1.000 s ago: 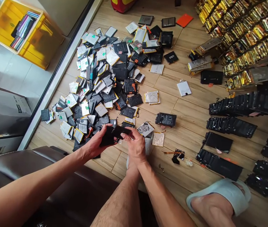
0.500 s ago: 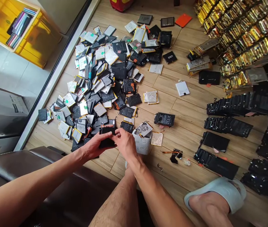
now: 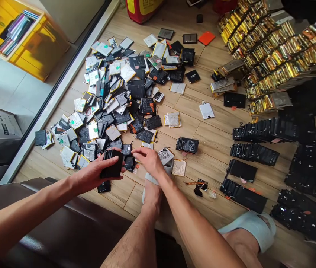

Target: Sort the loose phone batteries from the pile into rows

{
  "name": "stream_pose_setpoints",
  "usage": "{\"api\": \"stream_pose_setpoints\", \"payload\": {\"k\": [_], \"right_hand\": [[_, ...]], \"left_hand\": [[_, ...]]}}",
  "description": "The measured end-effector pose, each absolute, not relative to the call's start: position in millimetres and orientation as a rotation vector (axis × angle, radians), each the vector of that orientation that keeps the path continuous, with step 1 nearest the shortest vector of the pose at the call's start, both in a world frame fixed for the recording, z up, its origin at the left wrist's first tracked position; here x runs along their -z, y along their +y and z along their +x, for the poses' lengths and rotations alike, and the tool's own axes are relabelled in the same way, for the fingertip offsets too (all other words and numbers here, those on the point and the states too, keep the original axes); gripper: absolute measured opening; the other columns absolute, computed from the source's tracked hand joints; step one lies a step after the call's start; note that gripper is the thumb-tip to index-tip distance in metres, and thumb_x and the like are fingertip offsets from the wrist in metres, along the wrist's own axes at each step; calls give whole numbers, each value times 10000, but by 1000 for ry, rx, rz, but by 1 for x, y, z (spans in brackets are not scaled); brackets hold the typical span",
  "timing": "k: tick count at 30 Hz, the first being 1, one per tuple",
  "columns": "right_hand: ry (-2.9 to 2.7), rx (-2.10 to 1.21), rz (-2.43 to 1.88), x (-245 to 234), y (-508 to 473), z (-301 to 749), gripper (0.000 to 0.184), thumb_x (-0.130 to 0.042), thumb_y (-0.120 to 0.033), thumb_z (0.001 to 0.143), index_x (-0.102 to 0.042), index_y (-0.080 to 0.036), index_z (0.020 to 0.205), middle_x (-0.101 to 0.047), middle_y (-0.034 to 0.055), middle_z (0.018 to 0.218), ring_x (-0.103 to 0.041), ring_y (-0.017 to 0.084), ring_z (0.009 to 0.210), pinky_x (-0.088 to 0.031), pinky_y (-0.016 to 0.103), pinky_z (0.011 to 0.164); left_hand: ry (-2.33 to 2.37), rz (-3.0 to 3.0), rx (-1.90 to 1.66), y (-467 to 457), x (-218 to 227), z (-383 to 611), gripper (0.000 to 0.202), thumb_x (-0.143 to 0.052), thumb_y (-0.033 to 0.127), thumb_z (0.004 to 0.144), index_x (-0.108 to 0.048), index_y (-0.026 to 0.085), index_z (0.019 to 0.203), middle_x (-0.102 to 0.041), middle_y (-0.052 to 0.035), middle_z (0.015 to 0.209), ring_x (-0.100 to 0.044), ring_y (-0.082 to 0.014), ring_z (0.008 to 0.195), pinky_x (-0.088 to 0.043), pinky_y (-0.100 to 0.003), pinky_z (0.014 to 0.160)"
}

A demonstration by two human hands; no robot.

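Just left of centre in the lower half of the frame, the left hand (image 3: 97, 170) holds a stack of black batteries (image 3: 112, 165), thumb across the broad face. That face is turned up toward the camera; the long axis appears to run nearly up the frame, leaning slightly to the upper right, with layered edges showing at the top left. Surfaces are flat and dark, outlines rectangular. The right hand (image 3: 149, 160) is to the right of the stack and apart from it, fingers bent, tips pointing left; whether anything small is pinched there cannot be told.

Beyond the hands, a loose heap of batteries (image 3: 113, 98) lies on the wood-plank floor (image 3: 193, 96): thin slabs, black, white and silver, some yellow-edged, at mixed angles. Beside the right wrist stands a pale bin (image 3: 169, 169). Right of it sits a printed black stack (image 3: 187, 145). At frame right, gold-edged rows (image 3: 272, 48) stand above black rows (image 3: 252, 128). Lower left: a glossy dark seat (image 3: 68, 230); upper left: a yellow plastic crate (image 3: 35, 61).
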State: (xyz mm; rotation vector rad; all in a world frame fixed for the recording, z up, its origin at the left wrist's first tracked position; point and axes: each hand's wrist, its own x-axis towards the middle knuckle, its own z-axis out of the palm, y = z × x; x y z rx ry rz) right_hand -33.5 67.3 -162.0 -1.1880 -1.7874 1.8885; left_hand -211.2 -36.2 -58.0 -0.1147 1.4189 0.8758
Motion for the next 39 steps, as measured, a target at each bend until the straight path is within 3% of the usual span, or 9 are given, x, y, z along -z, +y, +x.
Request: {"api": "stream_pose_setpoints", "payload": {"k": [2,6,10,14,19,22,29,34,39], "right_hand": [[-1835,-1649,-1445,174,90,-29,169,-620,-219,915,-759,-228,1010,-782,5,945,-705,177,872,-532,294,827],[-2063,-1232,-1641,194,123,-42,282,-643,-172,905,-688,-194,1182,-745,71,1100,-673,211,959,-513,343,904],[-2464,-865,-1535,203,127,-69,499,-770,-162,831,-602,-174,1301,-618,177,1317,-569,316,1176,-470,438,989],[-2671,-692,-1554,208,119,-75,497,-816,-210,817,-575,-139,1246,-609,216,1214,-540,352,1139,-475,464,934],[-2749,-629,-1588,212,121,-66,592,-895,-346,752,-563,-133,1194,-592,212,1221,-574,325,1071,-482,414,893],[-2789,-639,-1575,214,122,-64,590,-888,-383,760,-564,-133,1185,-615,206,1181,-588,319,1068,-474,413,901],[-2672,-1094,-1465,205,110,-59,86,-655,-250,955,-664,-199,1024,-705,112,1048,-659,252,953,-475,348,834],[-2184,-1570,-1292,155,62,-63,244,-499,-339,1037,-716,-230,1014,-732,51,883,-688,227,835,-511,320,771],[-2021,-1617,-1050,108,1,-79,368,-442,-250,1020,-692,-199,1285,-732,119,1184,-692,263,1084,-535,358,936]], "left_hand": [[1464,-107,-869,-41,39,-221,604,-853,350,795,-588,300,1336,-740,-85,1071,-739,-321,951,-629,-550,858],[1588,-140,-971,-55,22,-233,703,-919,222,682,-616,355,1303,-723,-58,1192,-709,-370,1096,-631,-601,861],[1655,-220,-1072,-57,33,-235,708,-903,124,659,-641,372,1267,-758,-26,1151,-738,-341,1051,-658,-522,796],[1612,-283,-1096,-56,46,-239,604,-859,87,700,-688,335,1224,-790,-38,1068,-765,-326,972,-650,-409,677],[1607,-349,-1083,-62,54,-242,571,-839,70,715,-693,301,1216,-791,-50,1104,-774,-306,916,-653,-417,687],[1543,-360,-1066,-68,58,-238,561,-849,74,707,-696,300,1198,-792,-59,1084,-772,-307,898,-648,-421,689],[1532,-296,-1007,-69,55,-230,658,-896,99,666,-611,300,1224,-738,-60,1098,-754,-299,973,-663,-434,751],[1492,-260,-1059,-65,51,-228,679,-891,103,696,-563,292,1259,-698,-62,1194,-740,-287,1046,-654,-497,864],[1507,-284,-1167,-64,53,-228,640,-857,51,694,-586,296,1219,-712,-43,1115,-751,-252,955,-670,-467,816]]}}
